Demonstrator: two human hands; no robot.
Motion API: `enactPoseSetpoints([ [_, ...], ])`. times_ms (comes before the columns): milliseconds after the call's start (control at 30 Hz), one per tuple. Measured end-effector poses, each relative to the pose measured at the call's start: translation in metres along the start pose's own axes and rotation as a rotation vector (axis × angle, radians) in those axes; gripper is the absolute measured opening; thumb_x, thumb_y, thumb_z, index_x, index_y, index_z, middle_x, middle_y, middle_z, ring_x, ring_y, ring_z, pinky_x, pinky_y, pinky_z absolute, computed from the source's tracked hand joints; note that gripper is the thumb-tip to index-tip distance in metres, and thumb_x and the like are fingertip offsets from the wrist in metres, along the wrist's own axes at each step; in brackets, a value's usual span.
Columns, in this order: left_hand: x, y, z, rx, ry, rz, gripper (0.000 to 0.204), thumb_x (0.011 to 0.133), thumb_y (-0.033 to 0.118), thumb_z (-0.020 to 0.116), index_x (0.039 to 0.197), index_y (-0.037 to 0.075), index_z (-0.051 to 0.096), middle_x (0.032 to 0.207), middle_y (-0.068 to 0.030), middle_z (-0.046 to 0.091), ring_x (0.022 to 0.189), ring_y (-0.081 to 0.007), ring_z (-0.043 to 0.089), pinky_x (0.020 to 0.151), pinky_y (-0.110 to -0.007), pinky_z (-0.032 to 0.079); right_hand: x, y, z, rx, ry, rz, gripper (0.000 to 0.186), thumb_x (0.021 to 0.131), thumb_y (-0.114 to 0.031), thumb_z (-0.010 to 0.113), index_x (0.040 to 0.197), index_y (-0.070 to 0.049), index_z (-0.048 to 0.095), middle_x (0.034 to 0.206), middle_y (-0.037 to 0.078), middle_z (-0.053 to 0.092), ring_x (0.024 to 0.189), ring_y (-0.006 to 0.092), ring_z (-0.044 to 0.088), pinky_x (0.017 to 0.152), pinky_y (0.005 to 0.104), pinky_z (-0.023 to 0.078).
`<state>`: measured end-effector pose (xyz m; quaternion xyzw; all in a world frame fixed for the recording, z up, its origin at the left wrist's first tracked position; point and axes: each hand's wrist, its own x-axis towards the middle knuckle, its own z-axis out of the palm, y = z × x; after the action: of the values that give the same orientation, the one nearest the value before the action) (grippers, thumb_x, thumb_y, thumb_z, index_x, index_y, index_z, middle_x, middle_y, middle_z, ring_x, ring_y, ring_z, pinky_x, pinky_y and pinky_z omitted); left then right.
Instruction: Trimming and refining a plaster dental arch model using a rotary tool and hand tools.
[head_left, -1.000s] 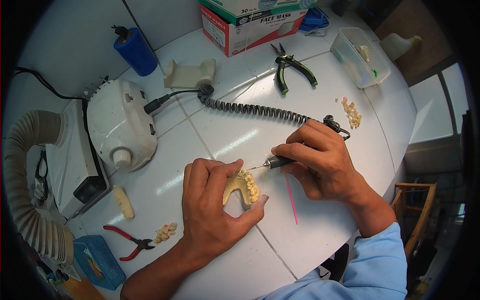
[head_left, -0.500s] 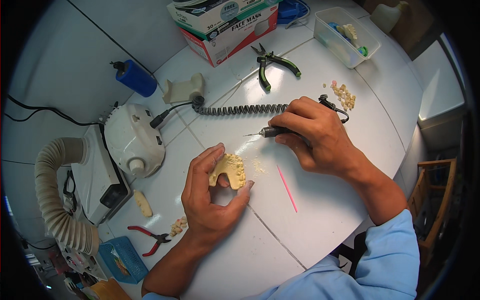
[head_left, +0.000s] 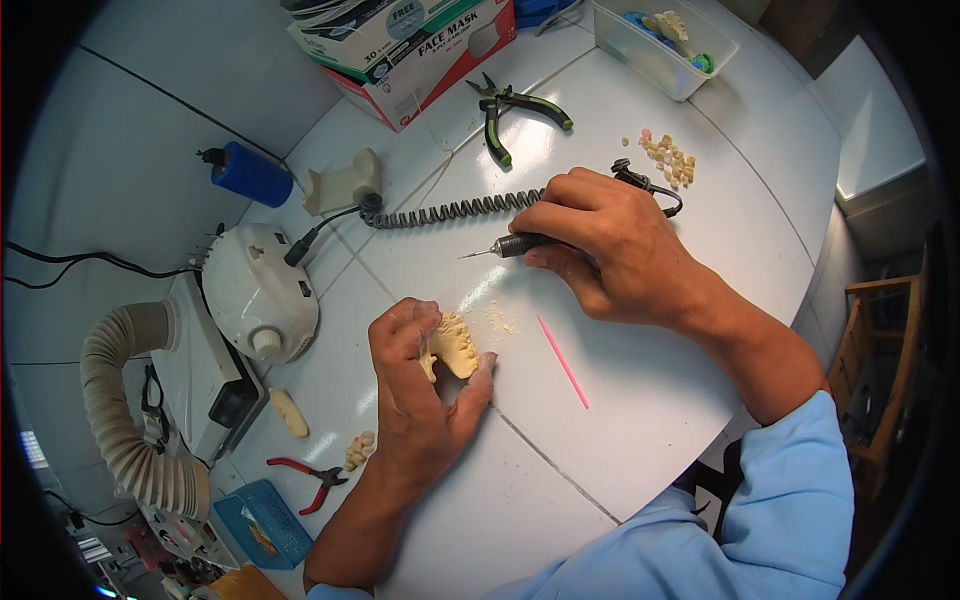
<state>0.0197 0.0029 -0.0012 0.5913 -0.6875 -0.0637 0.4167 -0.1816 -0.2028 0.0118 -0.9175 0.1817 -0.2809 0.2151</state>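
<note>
Between the fingers and thumb of my left hand (head_left: 420,385) is a yellow plaster dental cast (head_left: 456,345), arch-shaped, with a row of teeth along its edge. My right hand (head_left: 615,250) grips a black rotary handpiece (head_left: 520,243) like a pen. Its thin metal bur points left, above and apart from the cast. A coiled cord (head_left: 455,210) runs from behind my right hand to the white control box (head_left: 262,290). Pale plaster crumbs (head_left: 498,318) lie beside the cast. A pink thin stick (head_left: 563,362) rests on the tabletop below my right hand.
Green-handled pliers (head_left: 510,110) lie near stacked mask boxes (head_left: 420,60). Small tooth pieces (head_left: 668,160) sit below a clear tub (head_left: 690,75). On the left are a ribbed hose (head_left: 110,400), red-handled cutters (head_left: 315,480), a blue basket (head_left: 225,525) and a cream handpiece rest (head_left: 345,182).
My left hand has turned the cast, tilting it so its tooth row shows differently. The handpiece stays in my right hand. The whole view has shifted slightly.
</note>
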Motion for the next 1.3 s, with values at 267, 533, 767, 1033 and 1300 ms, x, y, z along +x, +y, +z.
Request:
enactPoseSetpoints([
  [267, 0.000, -0.007, 0.004, 0.023, -0.001, -0.058, 0.083, 0.084, 0.004, 0.093, 0.151, 0.000, 0.046, 0.141, -0.0262, 0.054, 0.131, -0.0369, 0.060, 0.112, -0.048, 0.053, 0.000, 0.001, 0.001, 0.007, 0.037, -0.003, 0.021, 0.090, -0.013, 0.088, 0.107, -0.006, 0.078, 0.090, 0.010, 0.069, 0.086, 0.0333, 0.070, 0.073, 0.0472, 0.056],
  [533, -0.003, -0.005, 0.005, -0.065, 0.011, -0.013, 0.084, 0.082, 0.001, 0.093, 0.152, 0.001, 0.046, 0.141, -0.0240, 0.054, 0.132, -0.0359, 0.060, 0.112, -0.047, 0.054, 0.000, -0.003, -0.001, 0.008, 0.006, 0.043, 0.019, 0.092, -0.013, 0.087, 0.107, -0.005, 0.078, 0.091, 0.011, 0.070, 0.085, 0.0330, 0.070, 0.073, 0.0468, 0.056],
  [767, -0.006, -0.008, 0.006, -0.124, 0.101, -0.037, 0.085, 0.084, -0.001, 0.089, 0.150, 0.007, 0.036, 0.136, -0.0221, 0.048, 0.123, -0.0286, 0.058, 0.103, -0.043, 0.057, 0.001, -0.001, -0.002, 0.009, 0.009, 0.021, 0.019, 0.092, -0.014, 0.087, 0.107, -0.004, 0.078, 0.090, 0.012, 0.070, 0.083, 0.0323, 0.070, 0.072, 0.0461, 0.055],
  [1033, 0.002, -0.001, 0.002, -0.017, -0.033, -0.043, 0.084, 0.081, 0.001, 0.096, 0.147, 0.001, 0.043, 0.137, -0.0264, 0.051, 0.124, -0.0361, 0.062, 0.101, -0.046, 0.060, 0.001, -0.002, -0.002, 0.012, 0.008, 0.023, 0.019, 0.093, -0.014, 0.086, 0.107, -0.004, 0.078, 0.090, 0.012, 0.069, 0.083, 0.0326, 0.069, 0.071, 0.0459, 0.055],
  [1300, 0.001, -0.003, 0.006, -0.072, -0.004, -0.103, 0.080, 0.082, 0.003, 0.095, 0.147, -0.001, 0.048, 0.136, -0.0233, 0.057, 0.127, -0.0324, 0.062, 0.108, -0.044, 0.056, 0.001, -0.003, -0.004, 0.009, 0.002, 0.018, 0.019, 0.092, -0.013, 0.086, 0.107, -0.004, 0.077, 0.091, 0.012, 0.069, 0.084, 0.0328, 0.069, 0.072, 0.0462, 0.055],
])
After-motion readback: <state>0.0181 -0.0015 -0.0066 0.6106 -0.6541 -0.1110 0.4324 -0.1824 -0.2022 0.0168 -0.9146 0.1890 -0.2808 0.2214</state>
